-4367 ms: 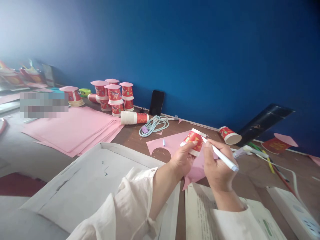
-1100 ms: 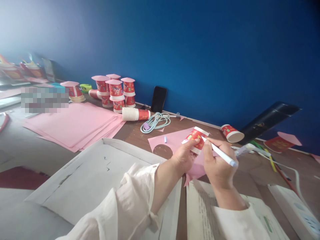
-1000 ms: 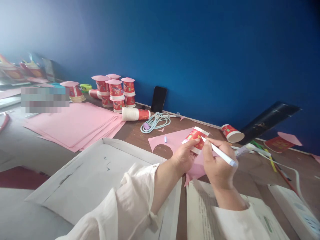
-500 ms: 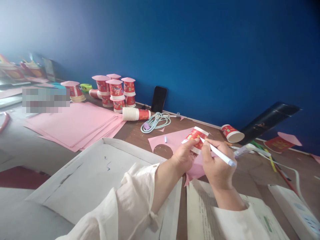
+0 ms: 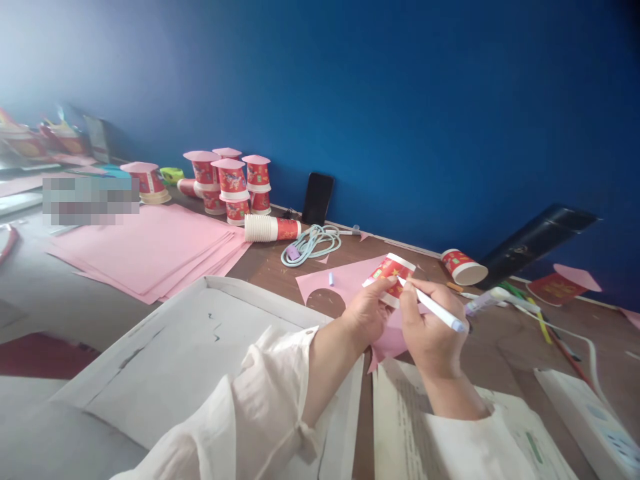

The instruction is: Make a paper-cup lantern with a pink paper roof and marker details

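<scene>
Above the cut pink sheet (image 5: 345, 275), the left hand (image 5: 367, 313) is clamped round a tilted red paper cup (image 5: 384, 269); just right of it, the right hand (image 5: 434, 333) pinches a white marker (image 5: 433, 305), tip at the cup's printed wall. Left of the left hand slants the rim of a white tray (image 5: 260, 296). Rightward from the right hand, brown table (image 5: 505, 357) gives sideways room as far as the power strip (image 5: 583, 417).

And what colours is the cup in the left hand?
The cup is mostly red, with a yellow star and white ends, clearest in the head view.
</scene>
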The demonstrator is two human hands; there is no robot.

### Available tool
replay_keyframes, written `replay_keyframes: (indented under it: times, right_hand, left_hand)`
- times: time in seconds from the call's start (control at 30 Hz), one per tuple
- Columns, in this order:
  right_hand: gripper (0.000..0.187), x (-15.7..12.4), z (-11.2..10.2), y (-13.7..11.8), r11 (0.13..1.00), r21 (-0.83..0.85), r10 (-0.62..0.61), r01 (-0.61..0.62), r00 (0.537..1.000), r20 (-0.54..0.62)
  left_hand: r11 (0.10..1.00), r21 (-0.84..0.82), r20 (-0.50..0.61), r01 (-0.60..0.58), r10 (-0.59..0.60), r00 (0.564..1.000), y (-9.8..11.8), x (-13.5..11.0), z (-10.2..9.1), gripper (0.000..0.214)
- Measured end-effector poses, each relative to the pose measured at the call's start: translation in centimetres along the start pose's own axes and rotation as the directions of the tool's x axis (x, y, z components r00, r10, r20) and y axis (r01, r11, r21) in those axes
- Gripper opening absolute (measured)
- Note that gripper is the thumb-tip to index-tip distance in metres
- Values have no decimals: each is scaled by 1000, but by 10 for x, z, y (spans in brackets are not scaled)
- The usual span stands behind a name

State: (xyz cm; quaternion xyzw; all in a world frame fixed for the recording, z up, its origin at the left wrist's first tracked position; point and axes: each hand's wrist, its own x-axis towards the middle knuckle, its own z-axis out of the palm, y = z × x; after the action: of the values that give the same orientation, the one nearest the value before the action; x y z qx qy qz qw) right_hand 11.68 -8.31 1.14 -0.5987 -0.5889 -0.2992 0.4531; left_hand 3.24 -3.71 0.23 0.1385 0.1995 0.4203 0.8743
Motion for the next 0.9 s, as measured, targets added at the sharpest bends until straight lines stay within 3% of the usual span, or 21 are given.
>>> replay_keyframes:
  times: [0.2,0.33,0.43,0.5,0.6,0.7,0.77,0.9]
  right_hand:
    - [15,1,-2,0,994,88,62,-59,998,-26]
    - [25,4,-6,4,937,220,292,-271,954,-70]
    - [35,6,-3,13,825,332,494,-457,869,-31]
    - [39,7,2,20,705,429,618,-565,786,21]
    - [47,8,10,27,381,586,768,-715,597,231]
    - [50,10,13,25,66,614,772,-786,430,468]
    - [47,11,13,22,-13,622,767,-783,391,509]
    - [48,11,13,18,-18,639,788,-769,382,483]
  left_hand:
    - [994,-90,-4,-59,59,998,0,-1,4,19]
    - [988,-137,-18,-64,62,998,-2,3,4,26]
    - [989,-145,-35,-35,31,999,-4,4,3,31]
    - [992,-129,-52,3,-10,999,-5,3,4,33]
    - [992,-108,-45,58,-63,997,-6,-1,6,29]
    - [990,-110,16,89,-88,996,-7,-4,7,24]
    - [990,-112,33,85,-82,996,-8,-5,7,24]
    - [992,-123,50,18,-12,999,-12,-7,7,26]
